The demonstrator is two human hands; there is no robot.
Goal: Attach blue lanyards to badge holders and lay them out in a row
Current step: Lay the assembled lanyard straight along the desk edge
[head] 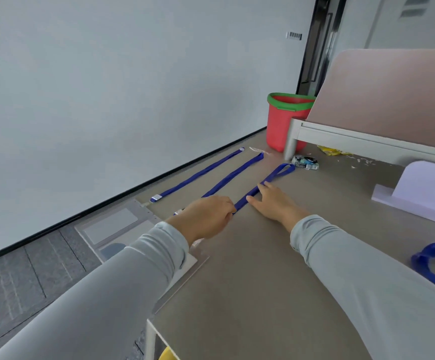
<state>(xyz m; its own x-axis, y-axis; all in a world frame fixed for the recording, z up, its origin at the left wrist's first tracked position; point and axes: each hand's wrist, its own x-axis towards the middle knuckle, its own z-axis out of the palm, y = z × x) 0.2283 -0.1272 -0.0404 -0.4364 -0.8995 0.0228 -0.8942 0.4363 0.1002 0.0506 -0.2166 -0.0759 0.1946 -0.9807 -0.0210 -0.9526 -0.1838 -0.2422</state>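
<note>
Pale wall (107, 87), grey carpet floor (16, 281), brown table (250, 294), pink partition (393, 94), red green-rimmed bin (278, 126), dark doorframe (315, 48).

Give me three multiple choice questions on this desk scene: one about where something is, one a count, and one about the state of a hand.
1. Where does the red bin stand?
A. past the far ends of the laid-out lanyards
B. by the person's elbows
C. under the right hand

2. How many blue lanyards lie stretched out in a row?
A. two
B. three
C. five

3. How is the right hand?
A. balled in a fist
B. flat, fingers straight on the third lanyard
C. lifted high, holding a badge holder

Answers: 1 A, it stands beside the white leg at the far end. 2 B, the first lanyard, second lanyard and third lanyard lie side by side. 3 B, its straight fingers rest on the strap.
</note>
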